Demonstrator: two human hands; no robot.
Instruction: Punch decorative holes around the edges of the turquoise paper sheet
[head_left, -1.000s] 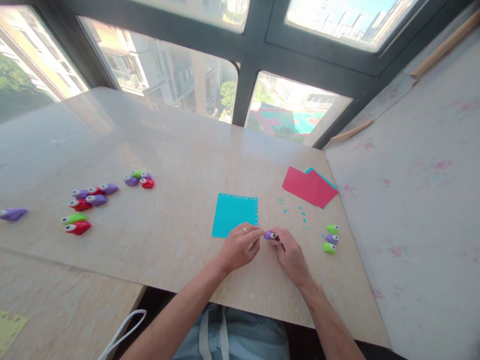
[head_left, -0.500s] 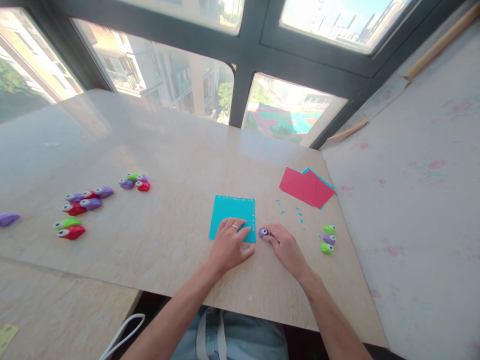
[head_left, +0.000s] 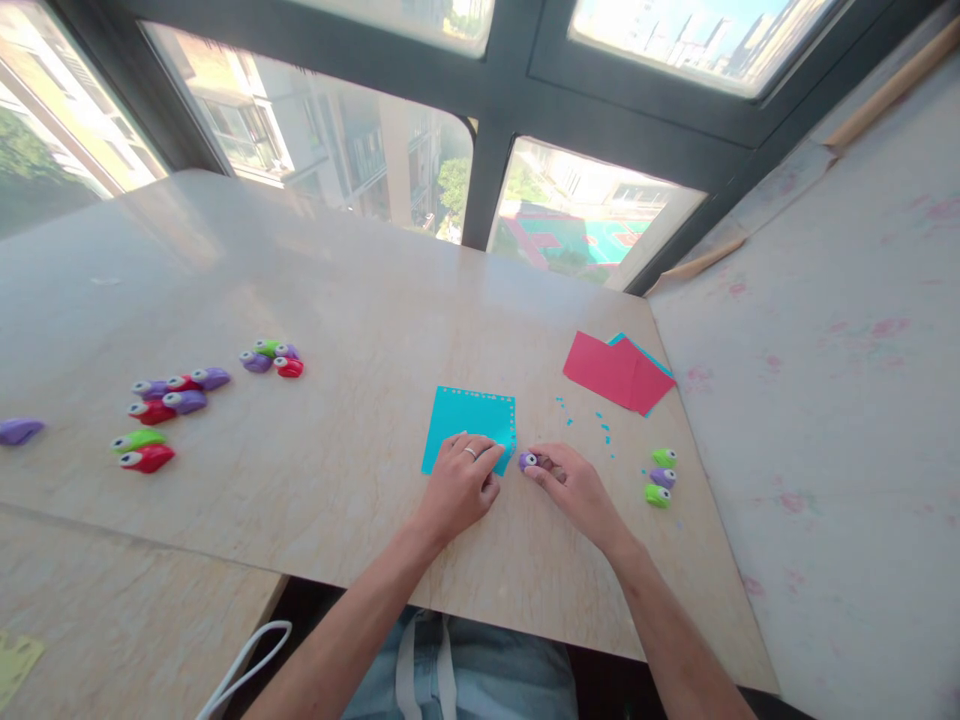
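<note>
A square sheet of blue paper [head_left: 472, 412] lies on the stone-look counter, with small holes punched along its top and right edges. My left hand [head_left: 465, 478] is over its lower part, fingers closed on the lower right corner; the thumb is partly hidden. Just right of the paper, my right hand [head_left: 574, 485] grips a small purple hole punch [head_left: 528, 460] with a big round eye. The punch's eyed end faces the sheet, with a small gap between them; the rest of its body is largely covered by my fingers.
Blue paper bits [head_left: 602, 427] lie scattered right of the sheet. Red paper pieces [head_left: 607, 372] overlap blue paper behind them. Green and purple punches [head_left: 663, 477] stand near the papered wall; several coloured punches [head_left: 184, 402] sit at left. A white cable [head_left: 251, 650] hangs by the front edge.
My left thumb and fingers have drawn together at the paper's lower right corner, which now appears bent. The right hand stays nearly in place, holding the punch. The view has shifted slightly.
</note>
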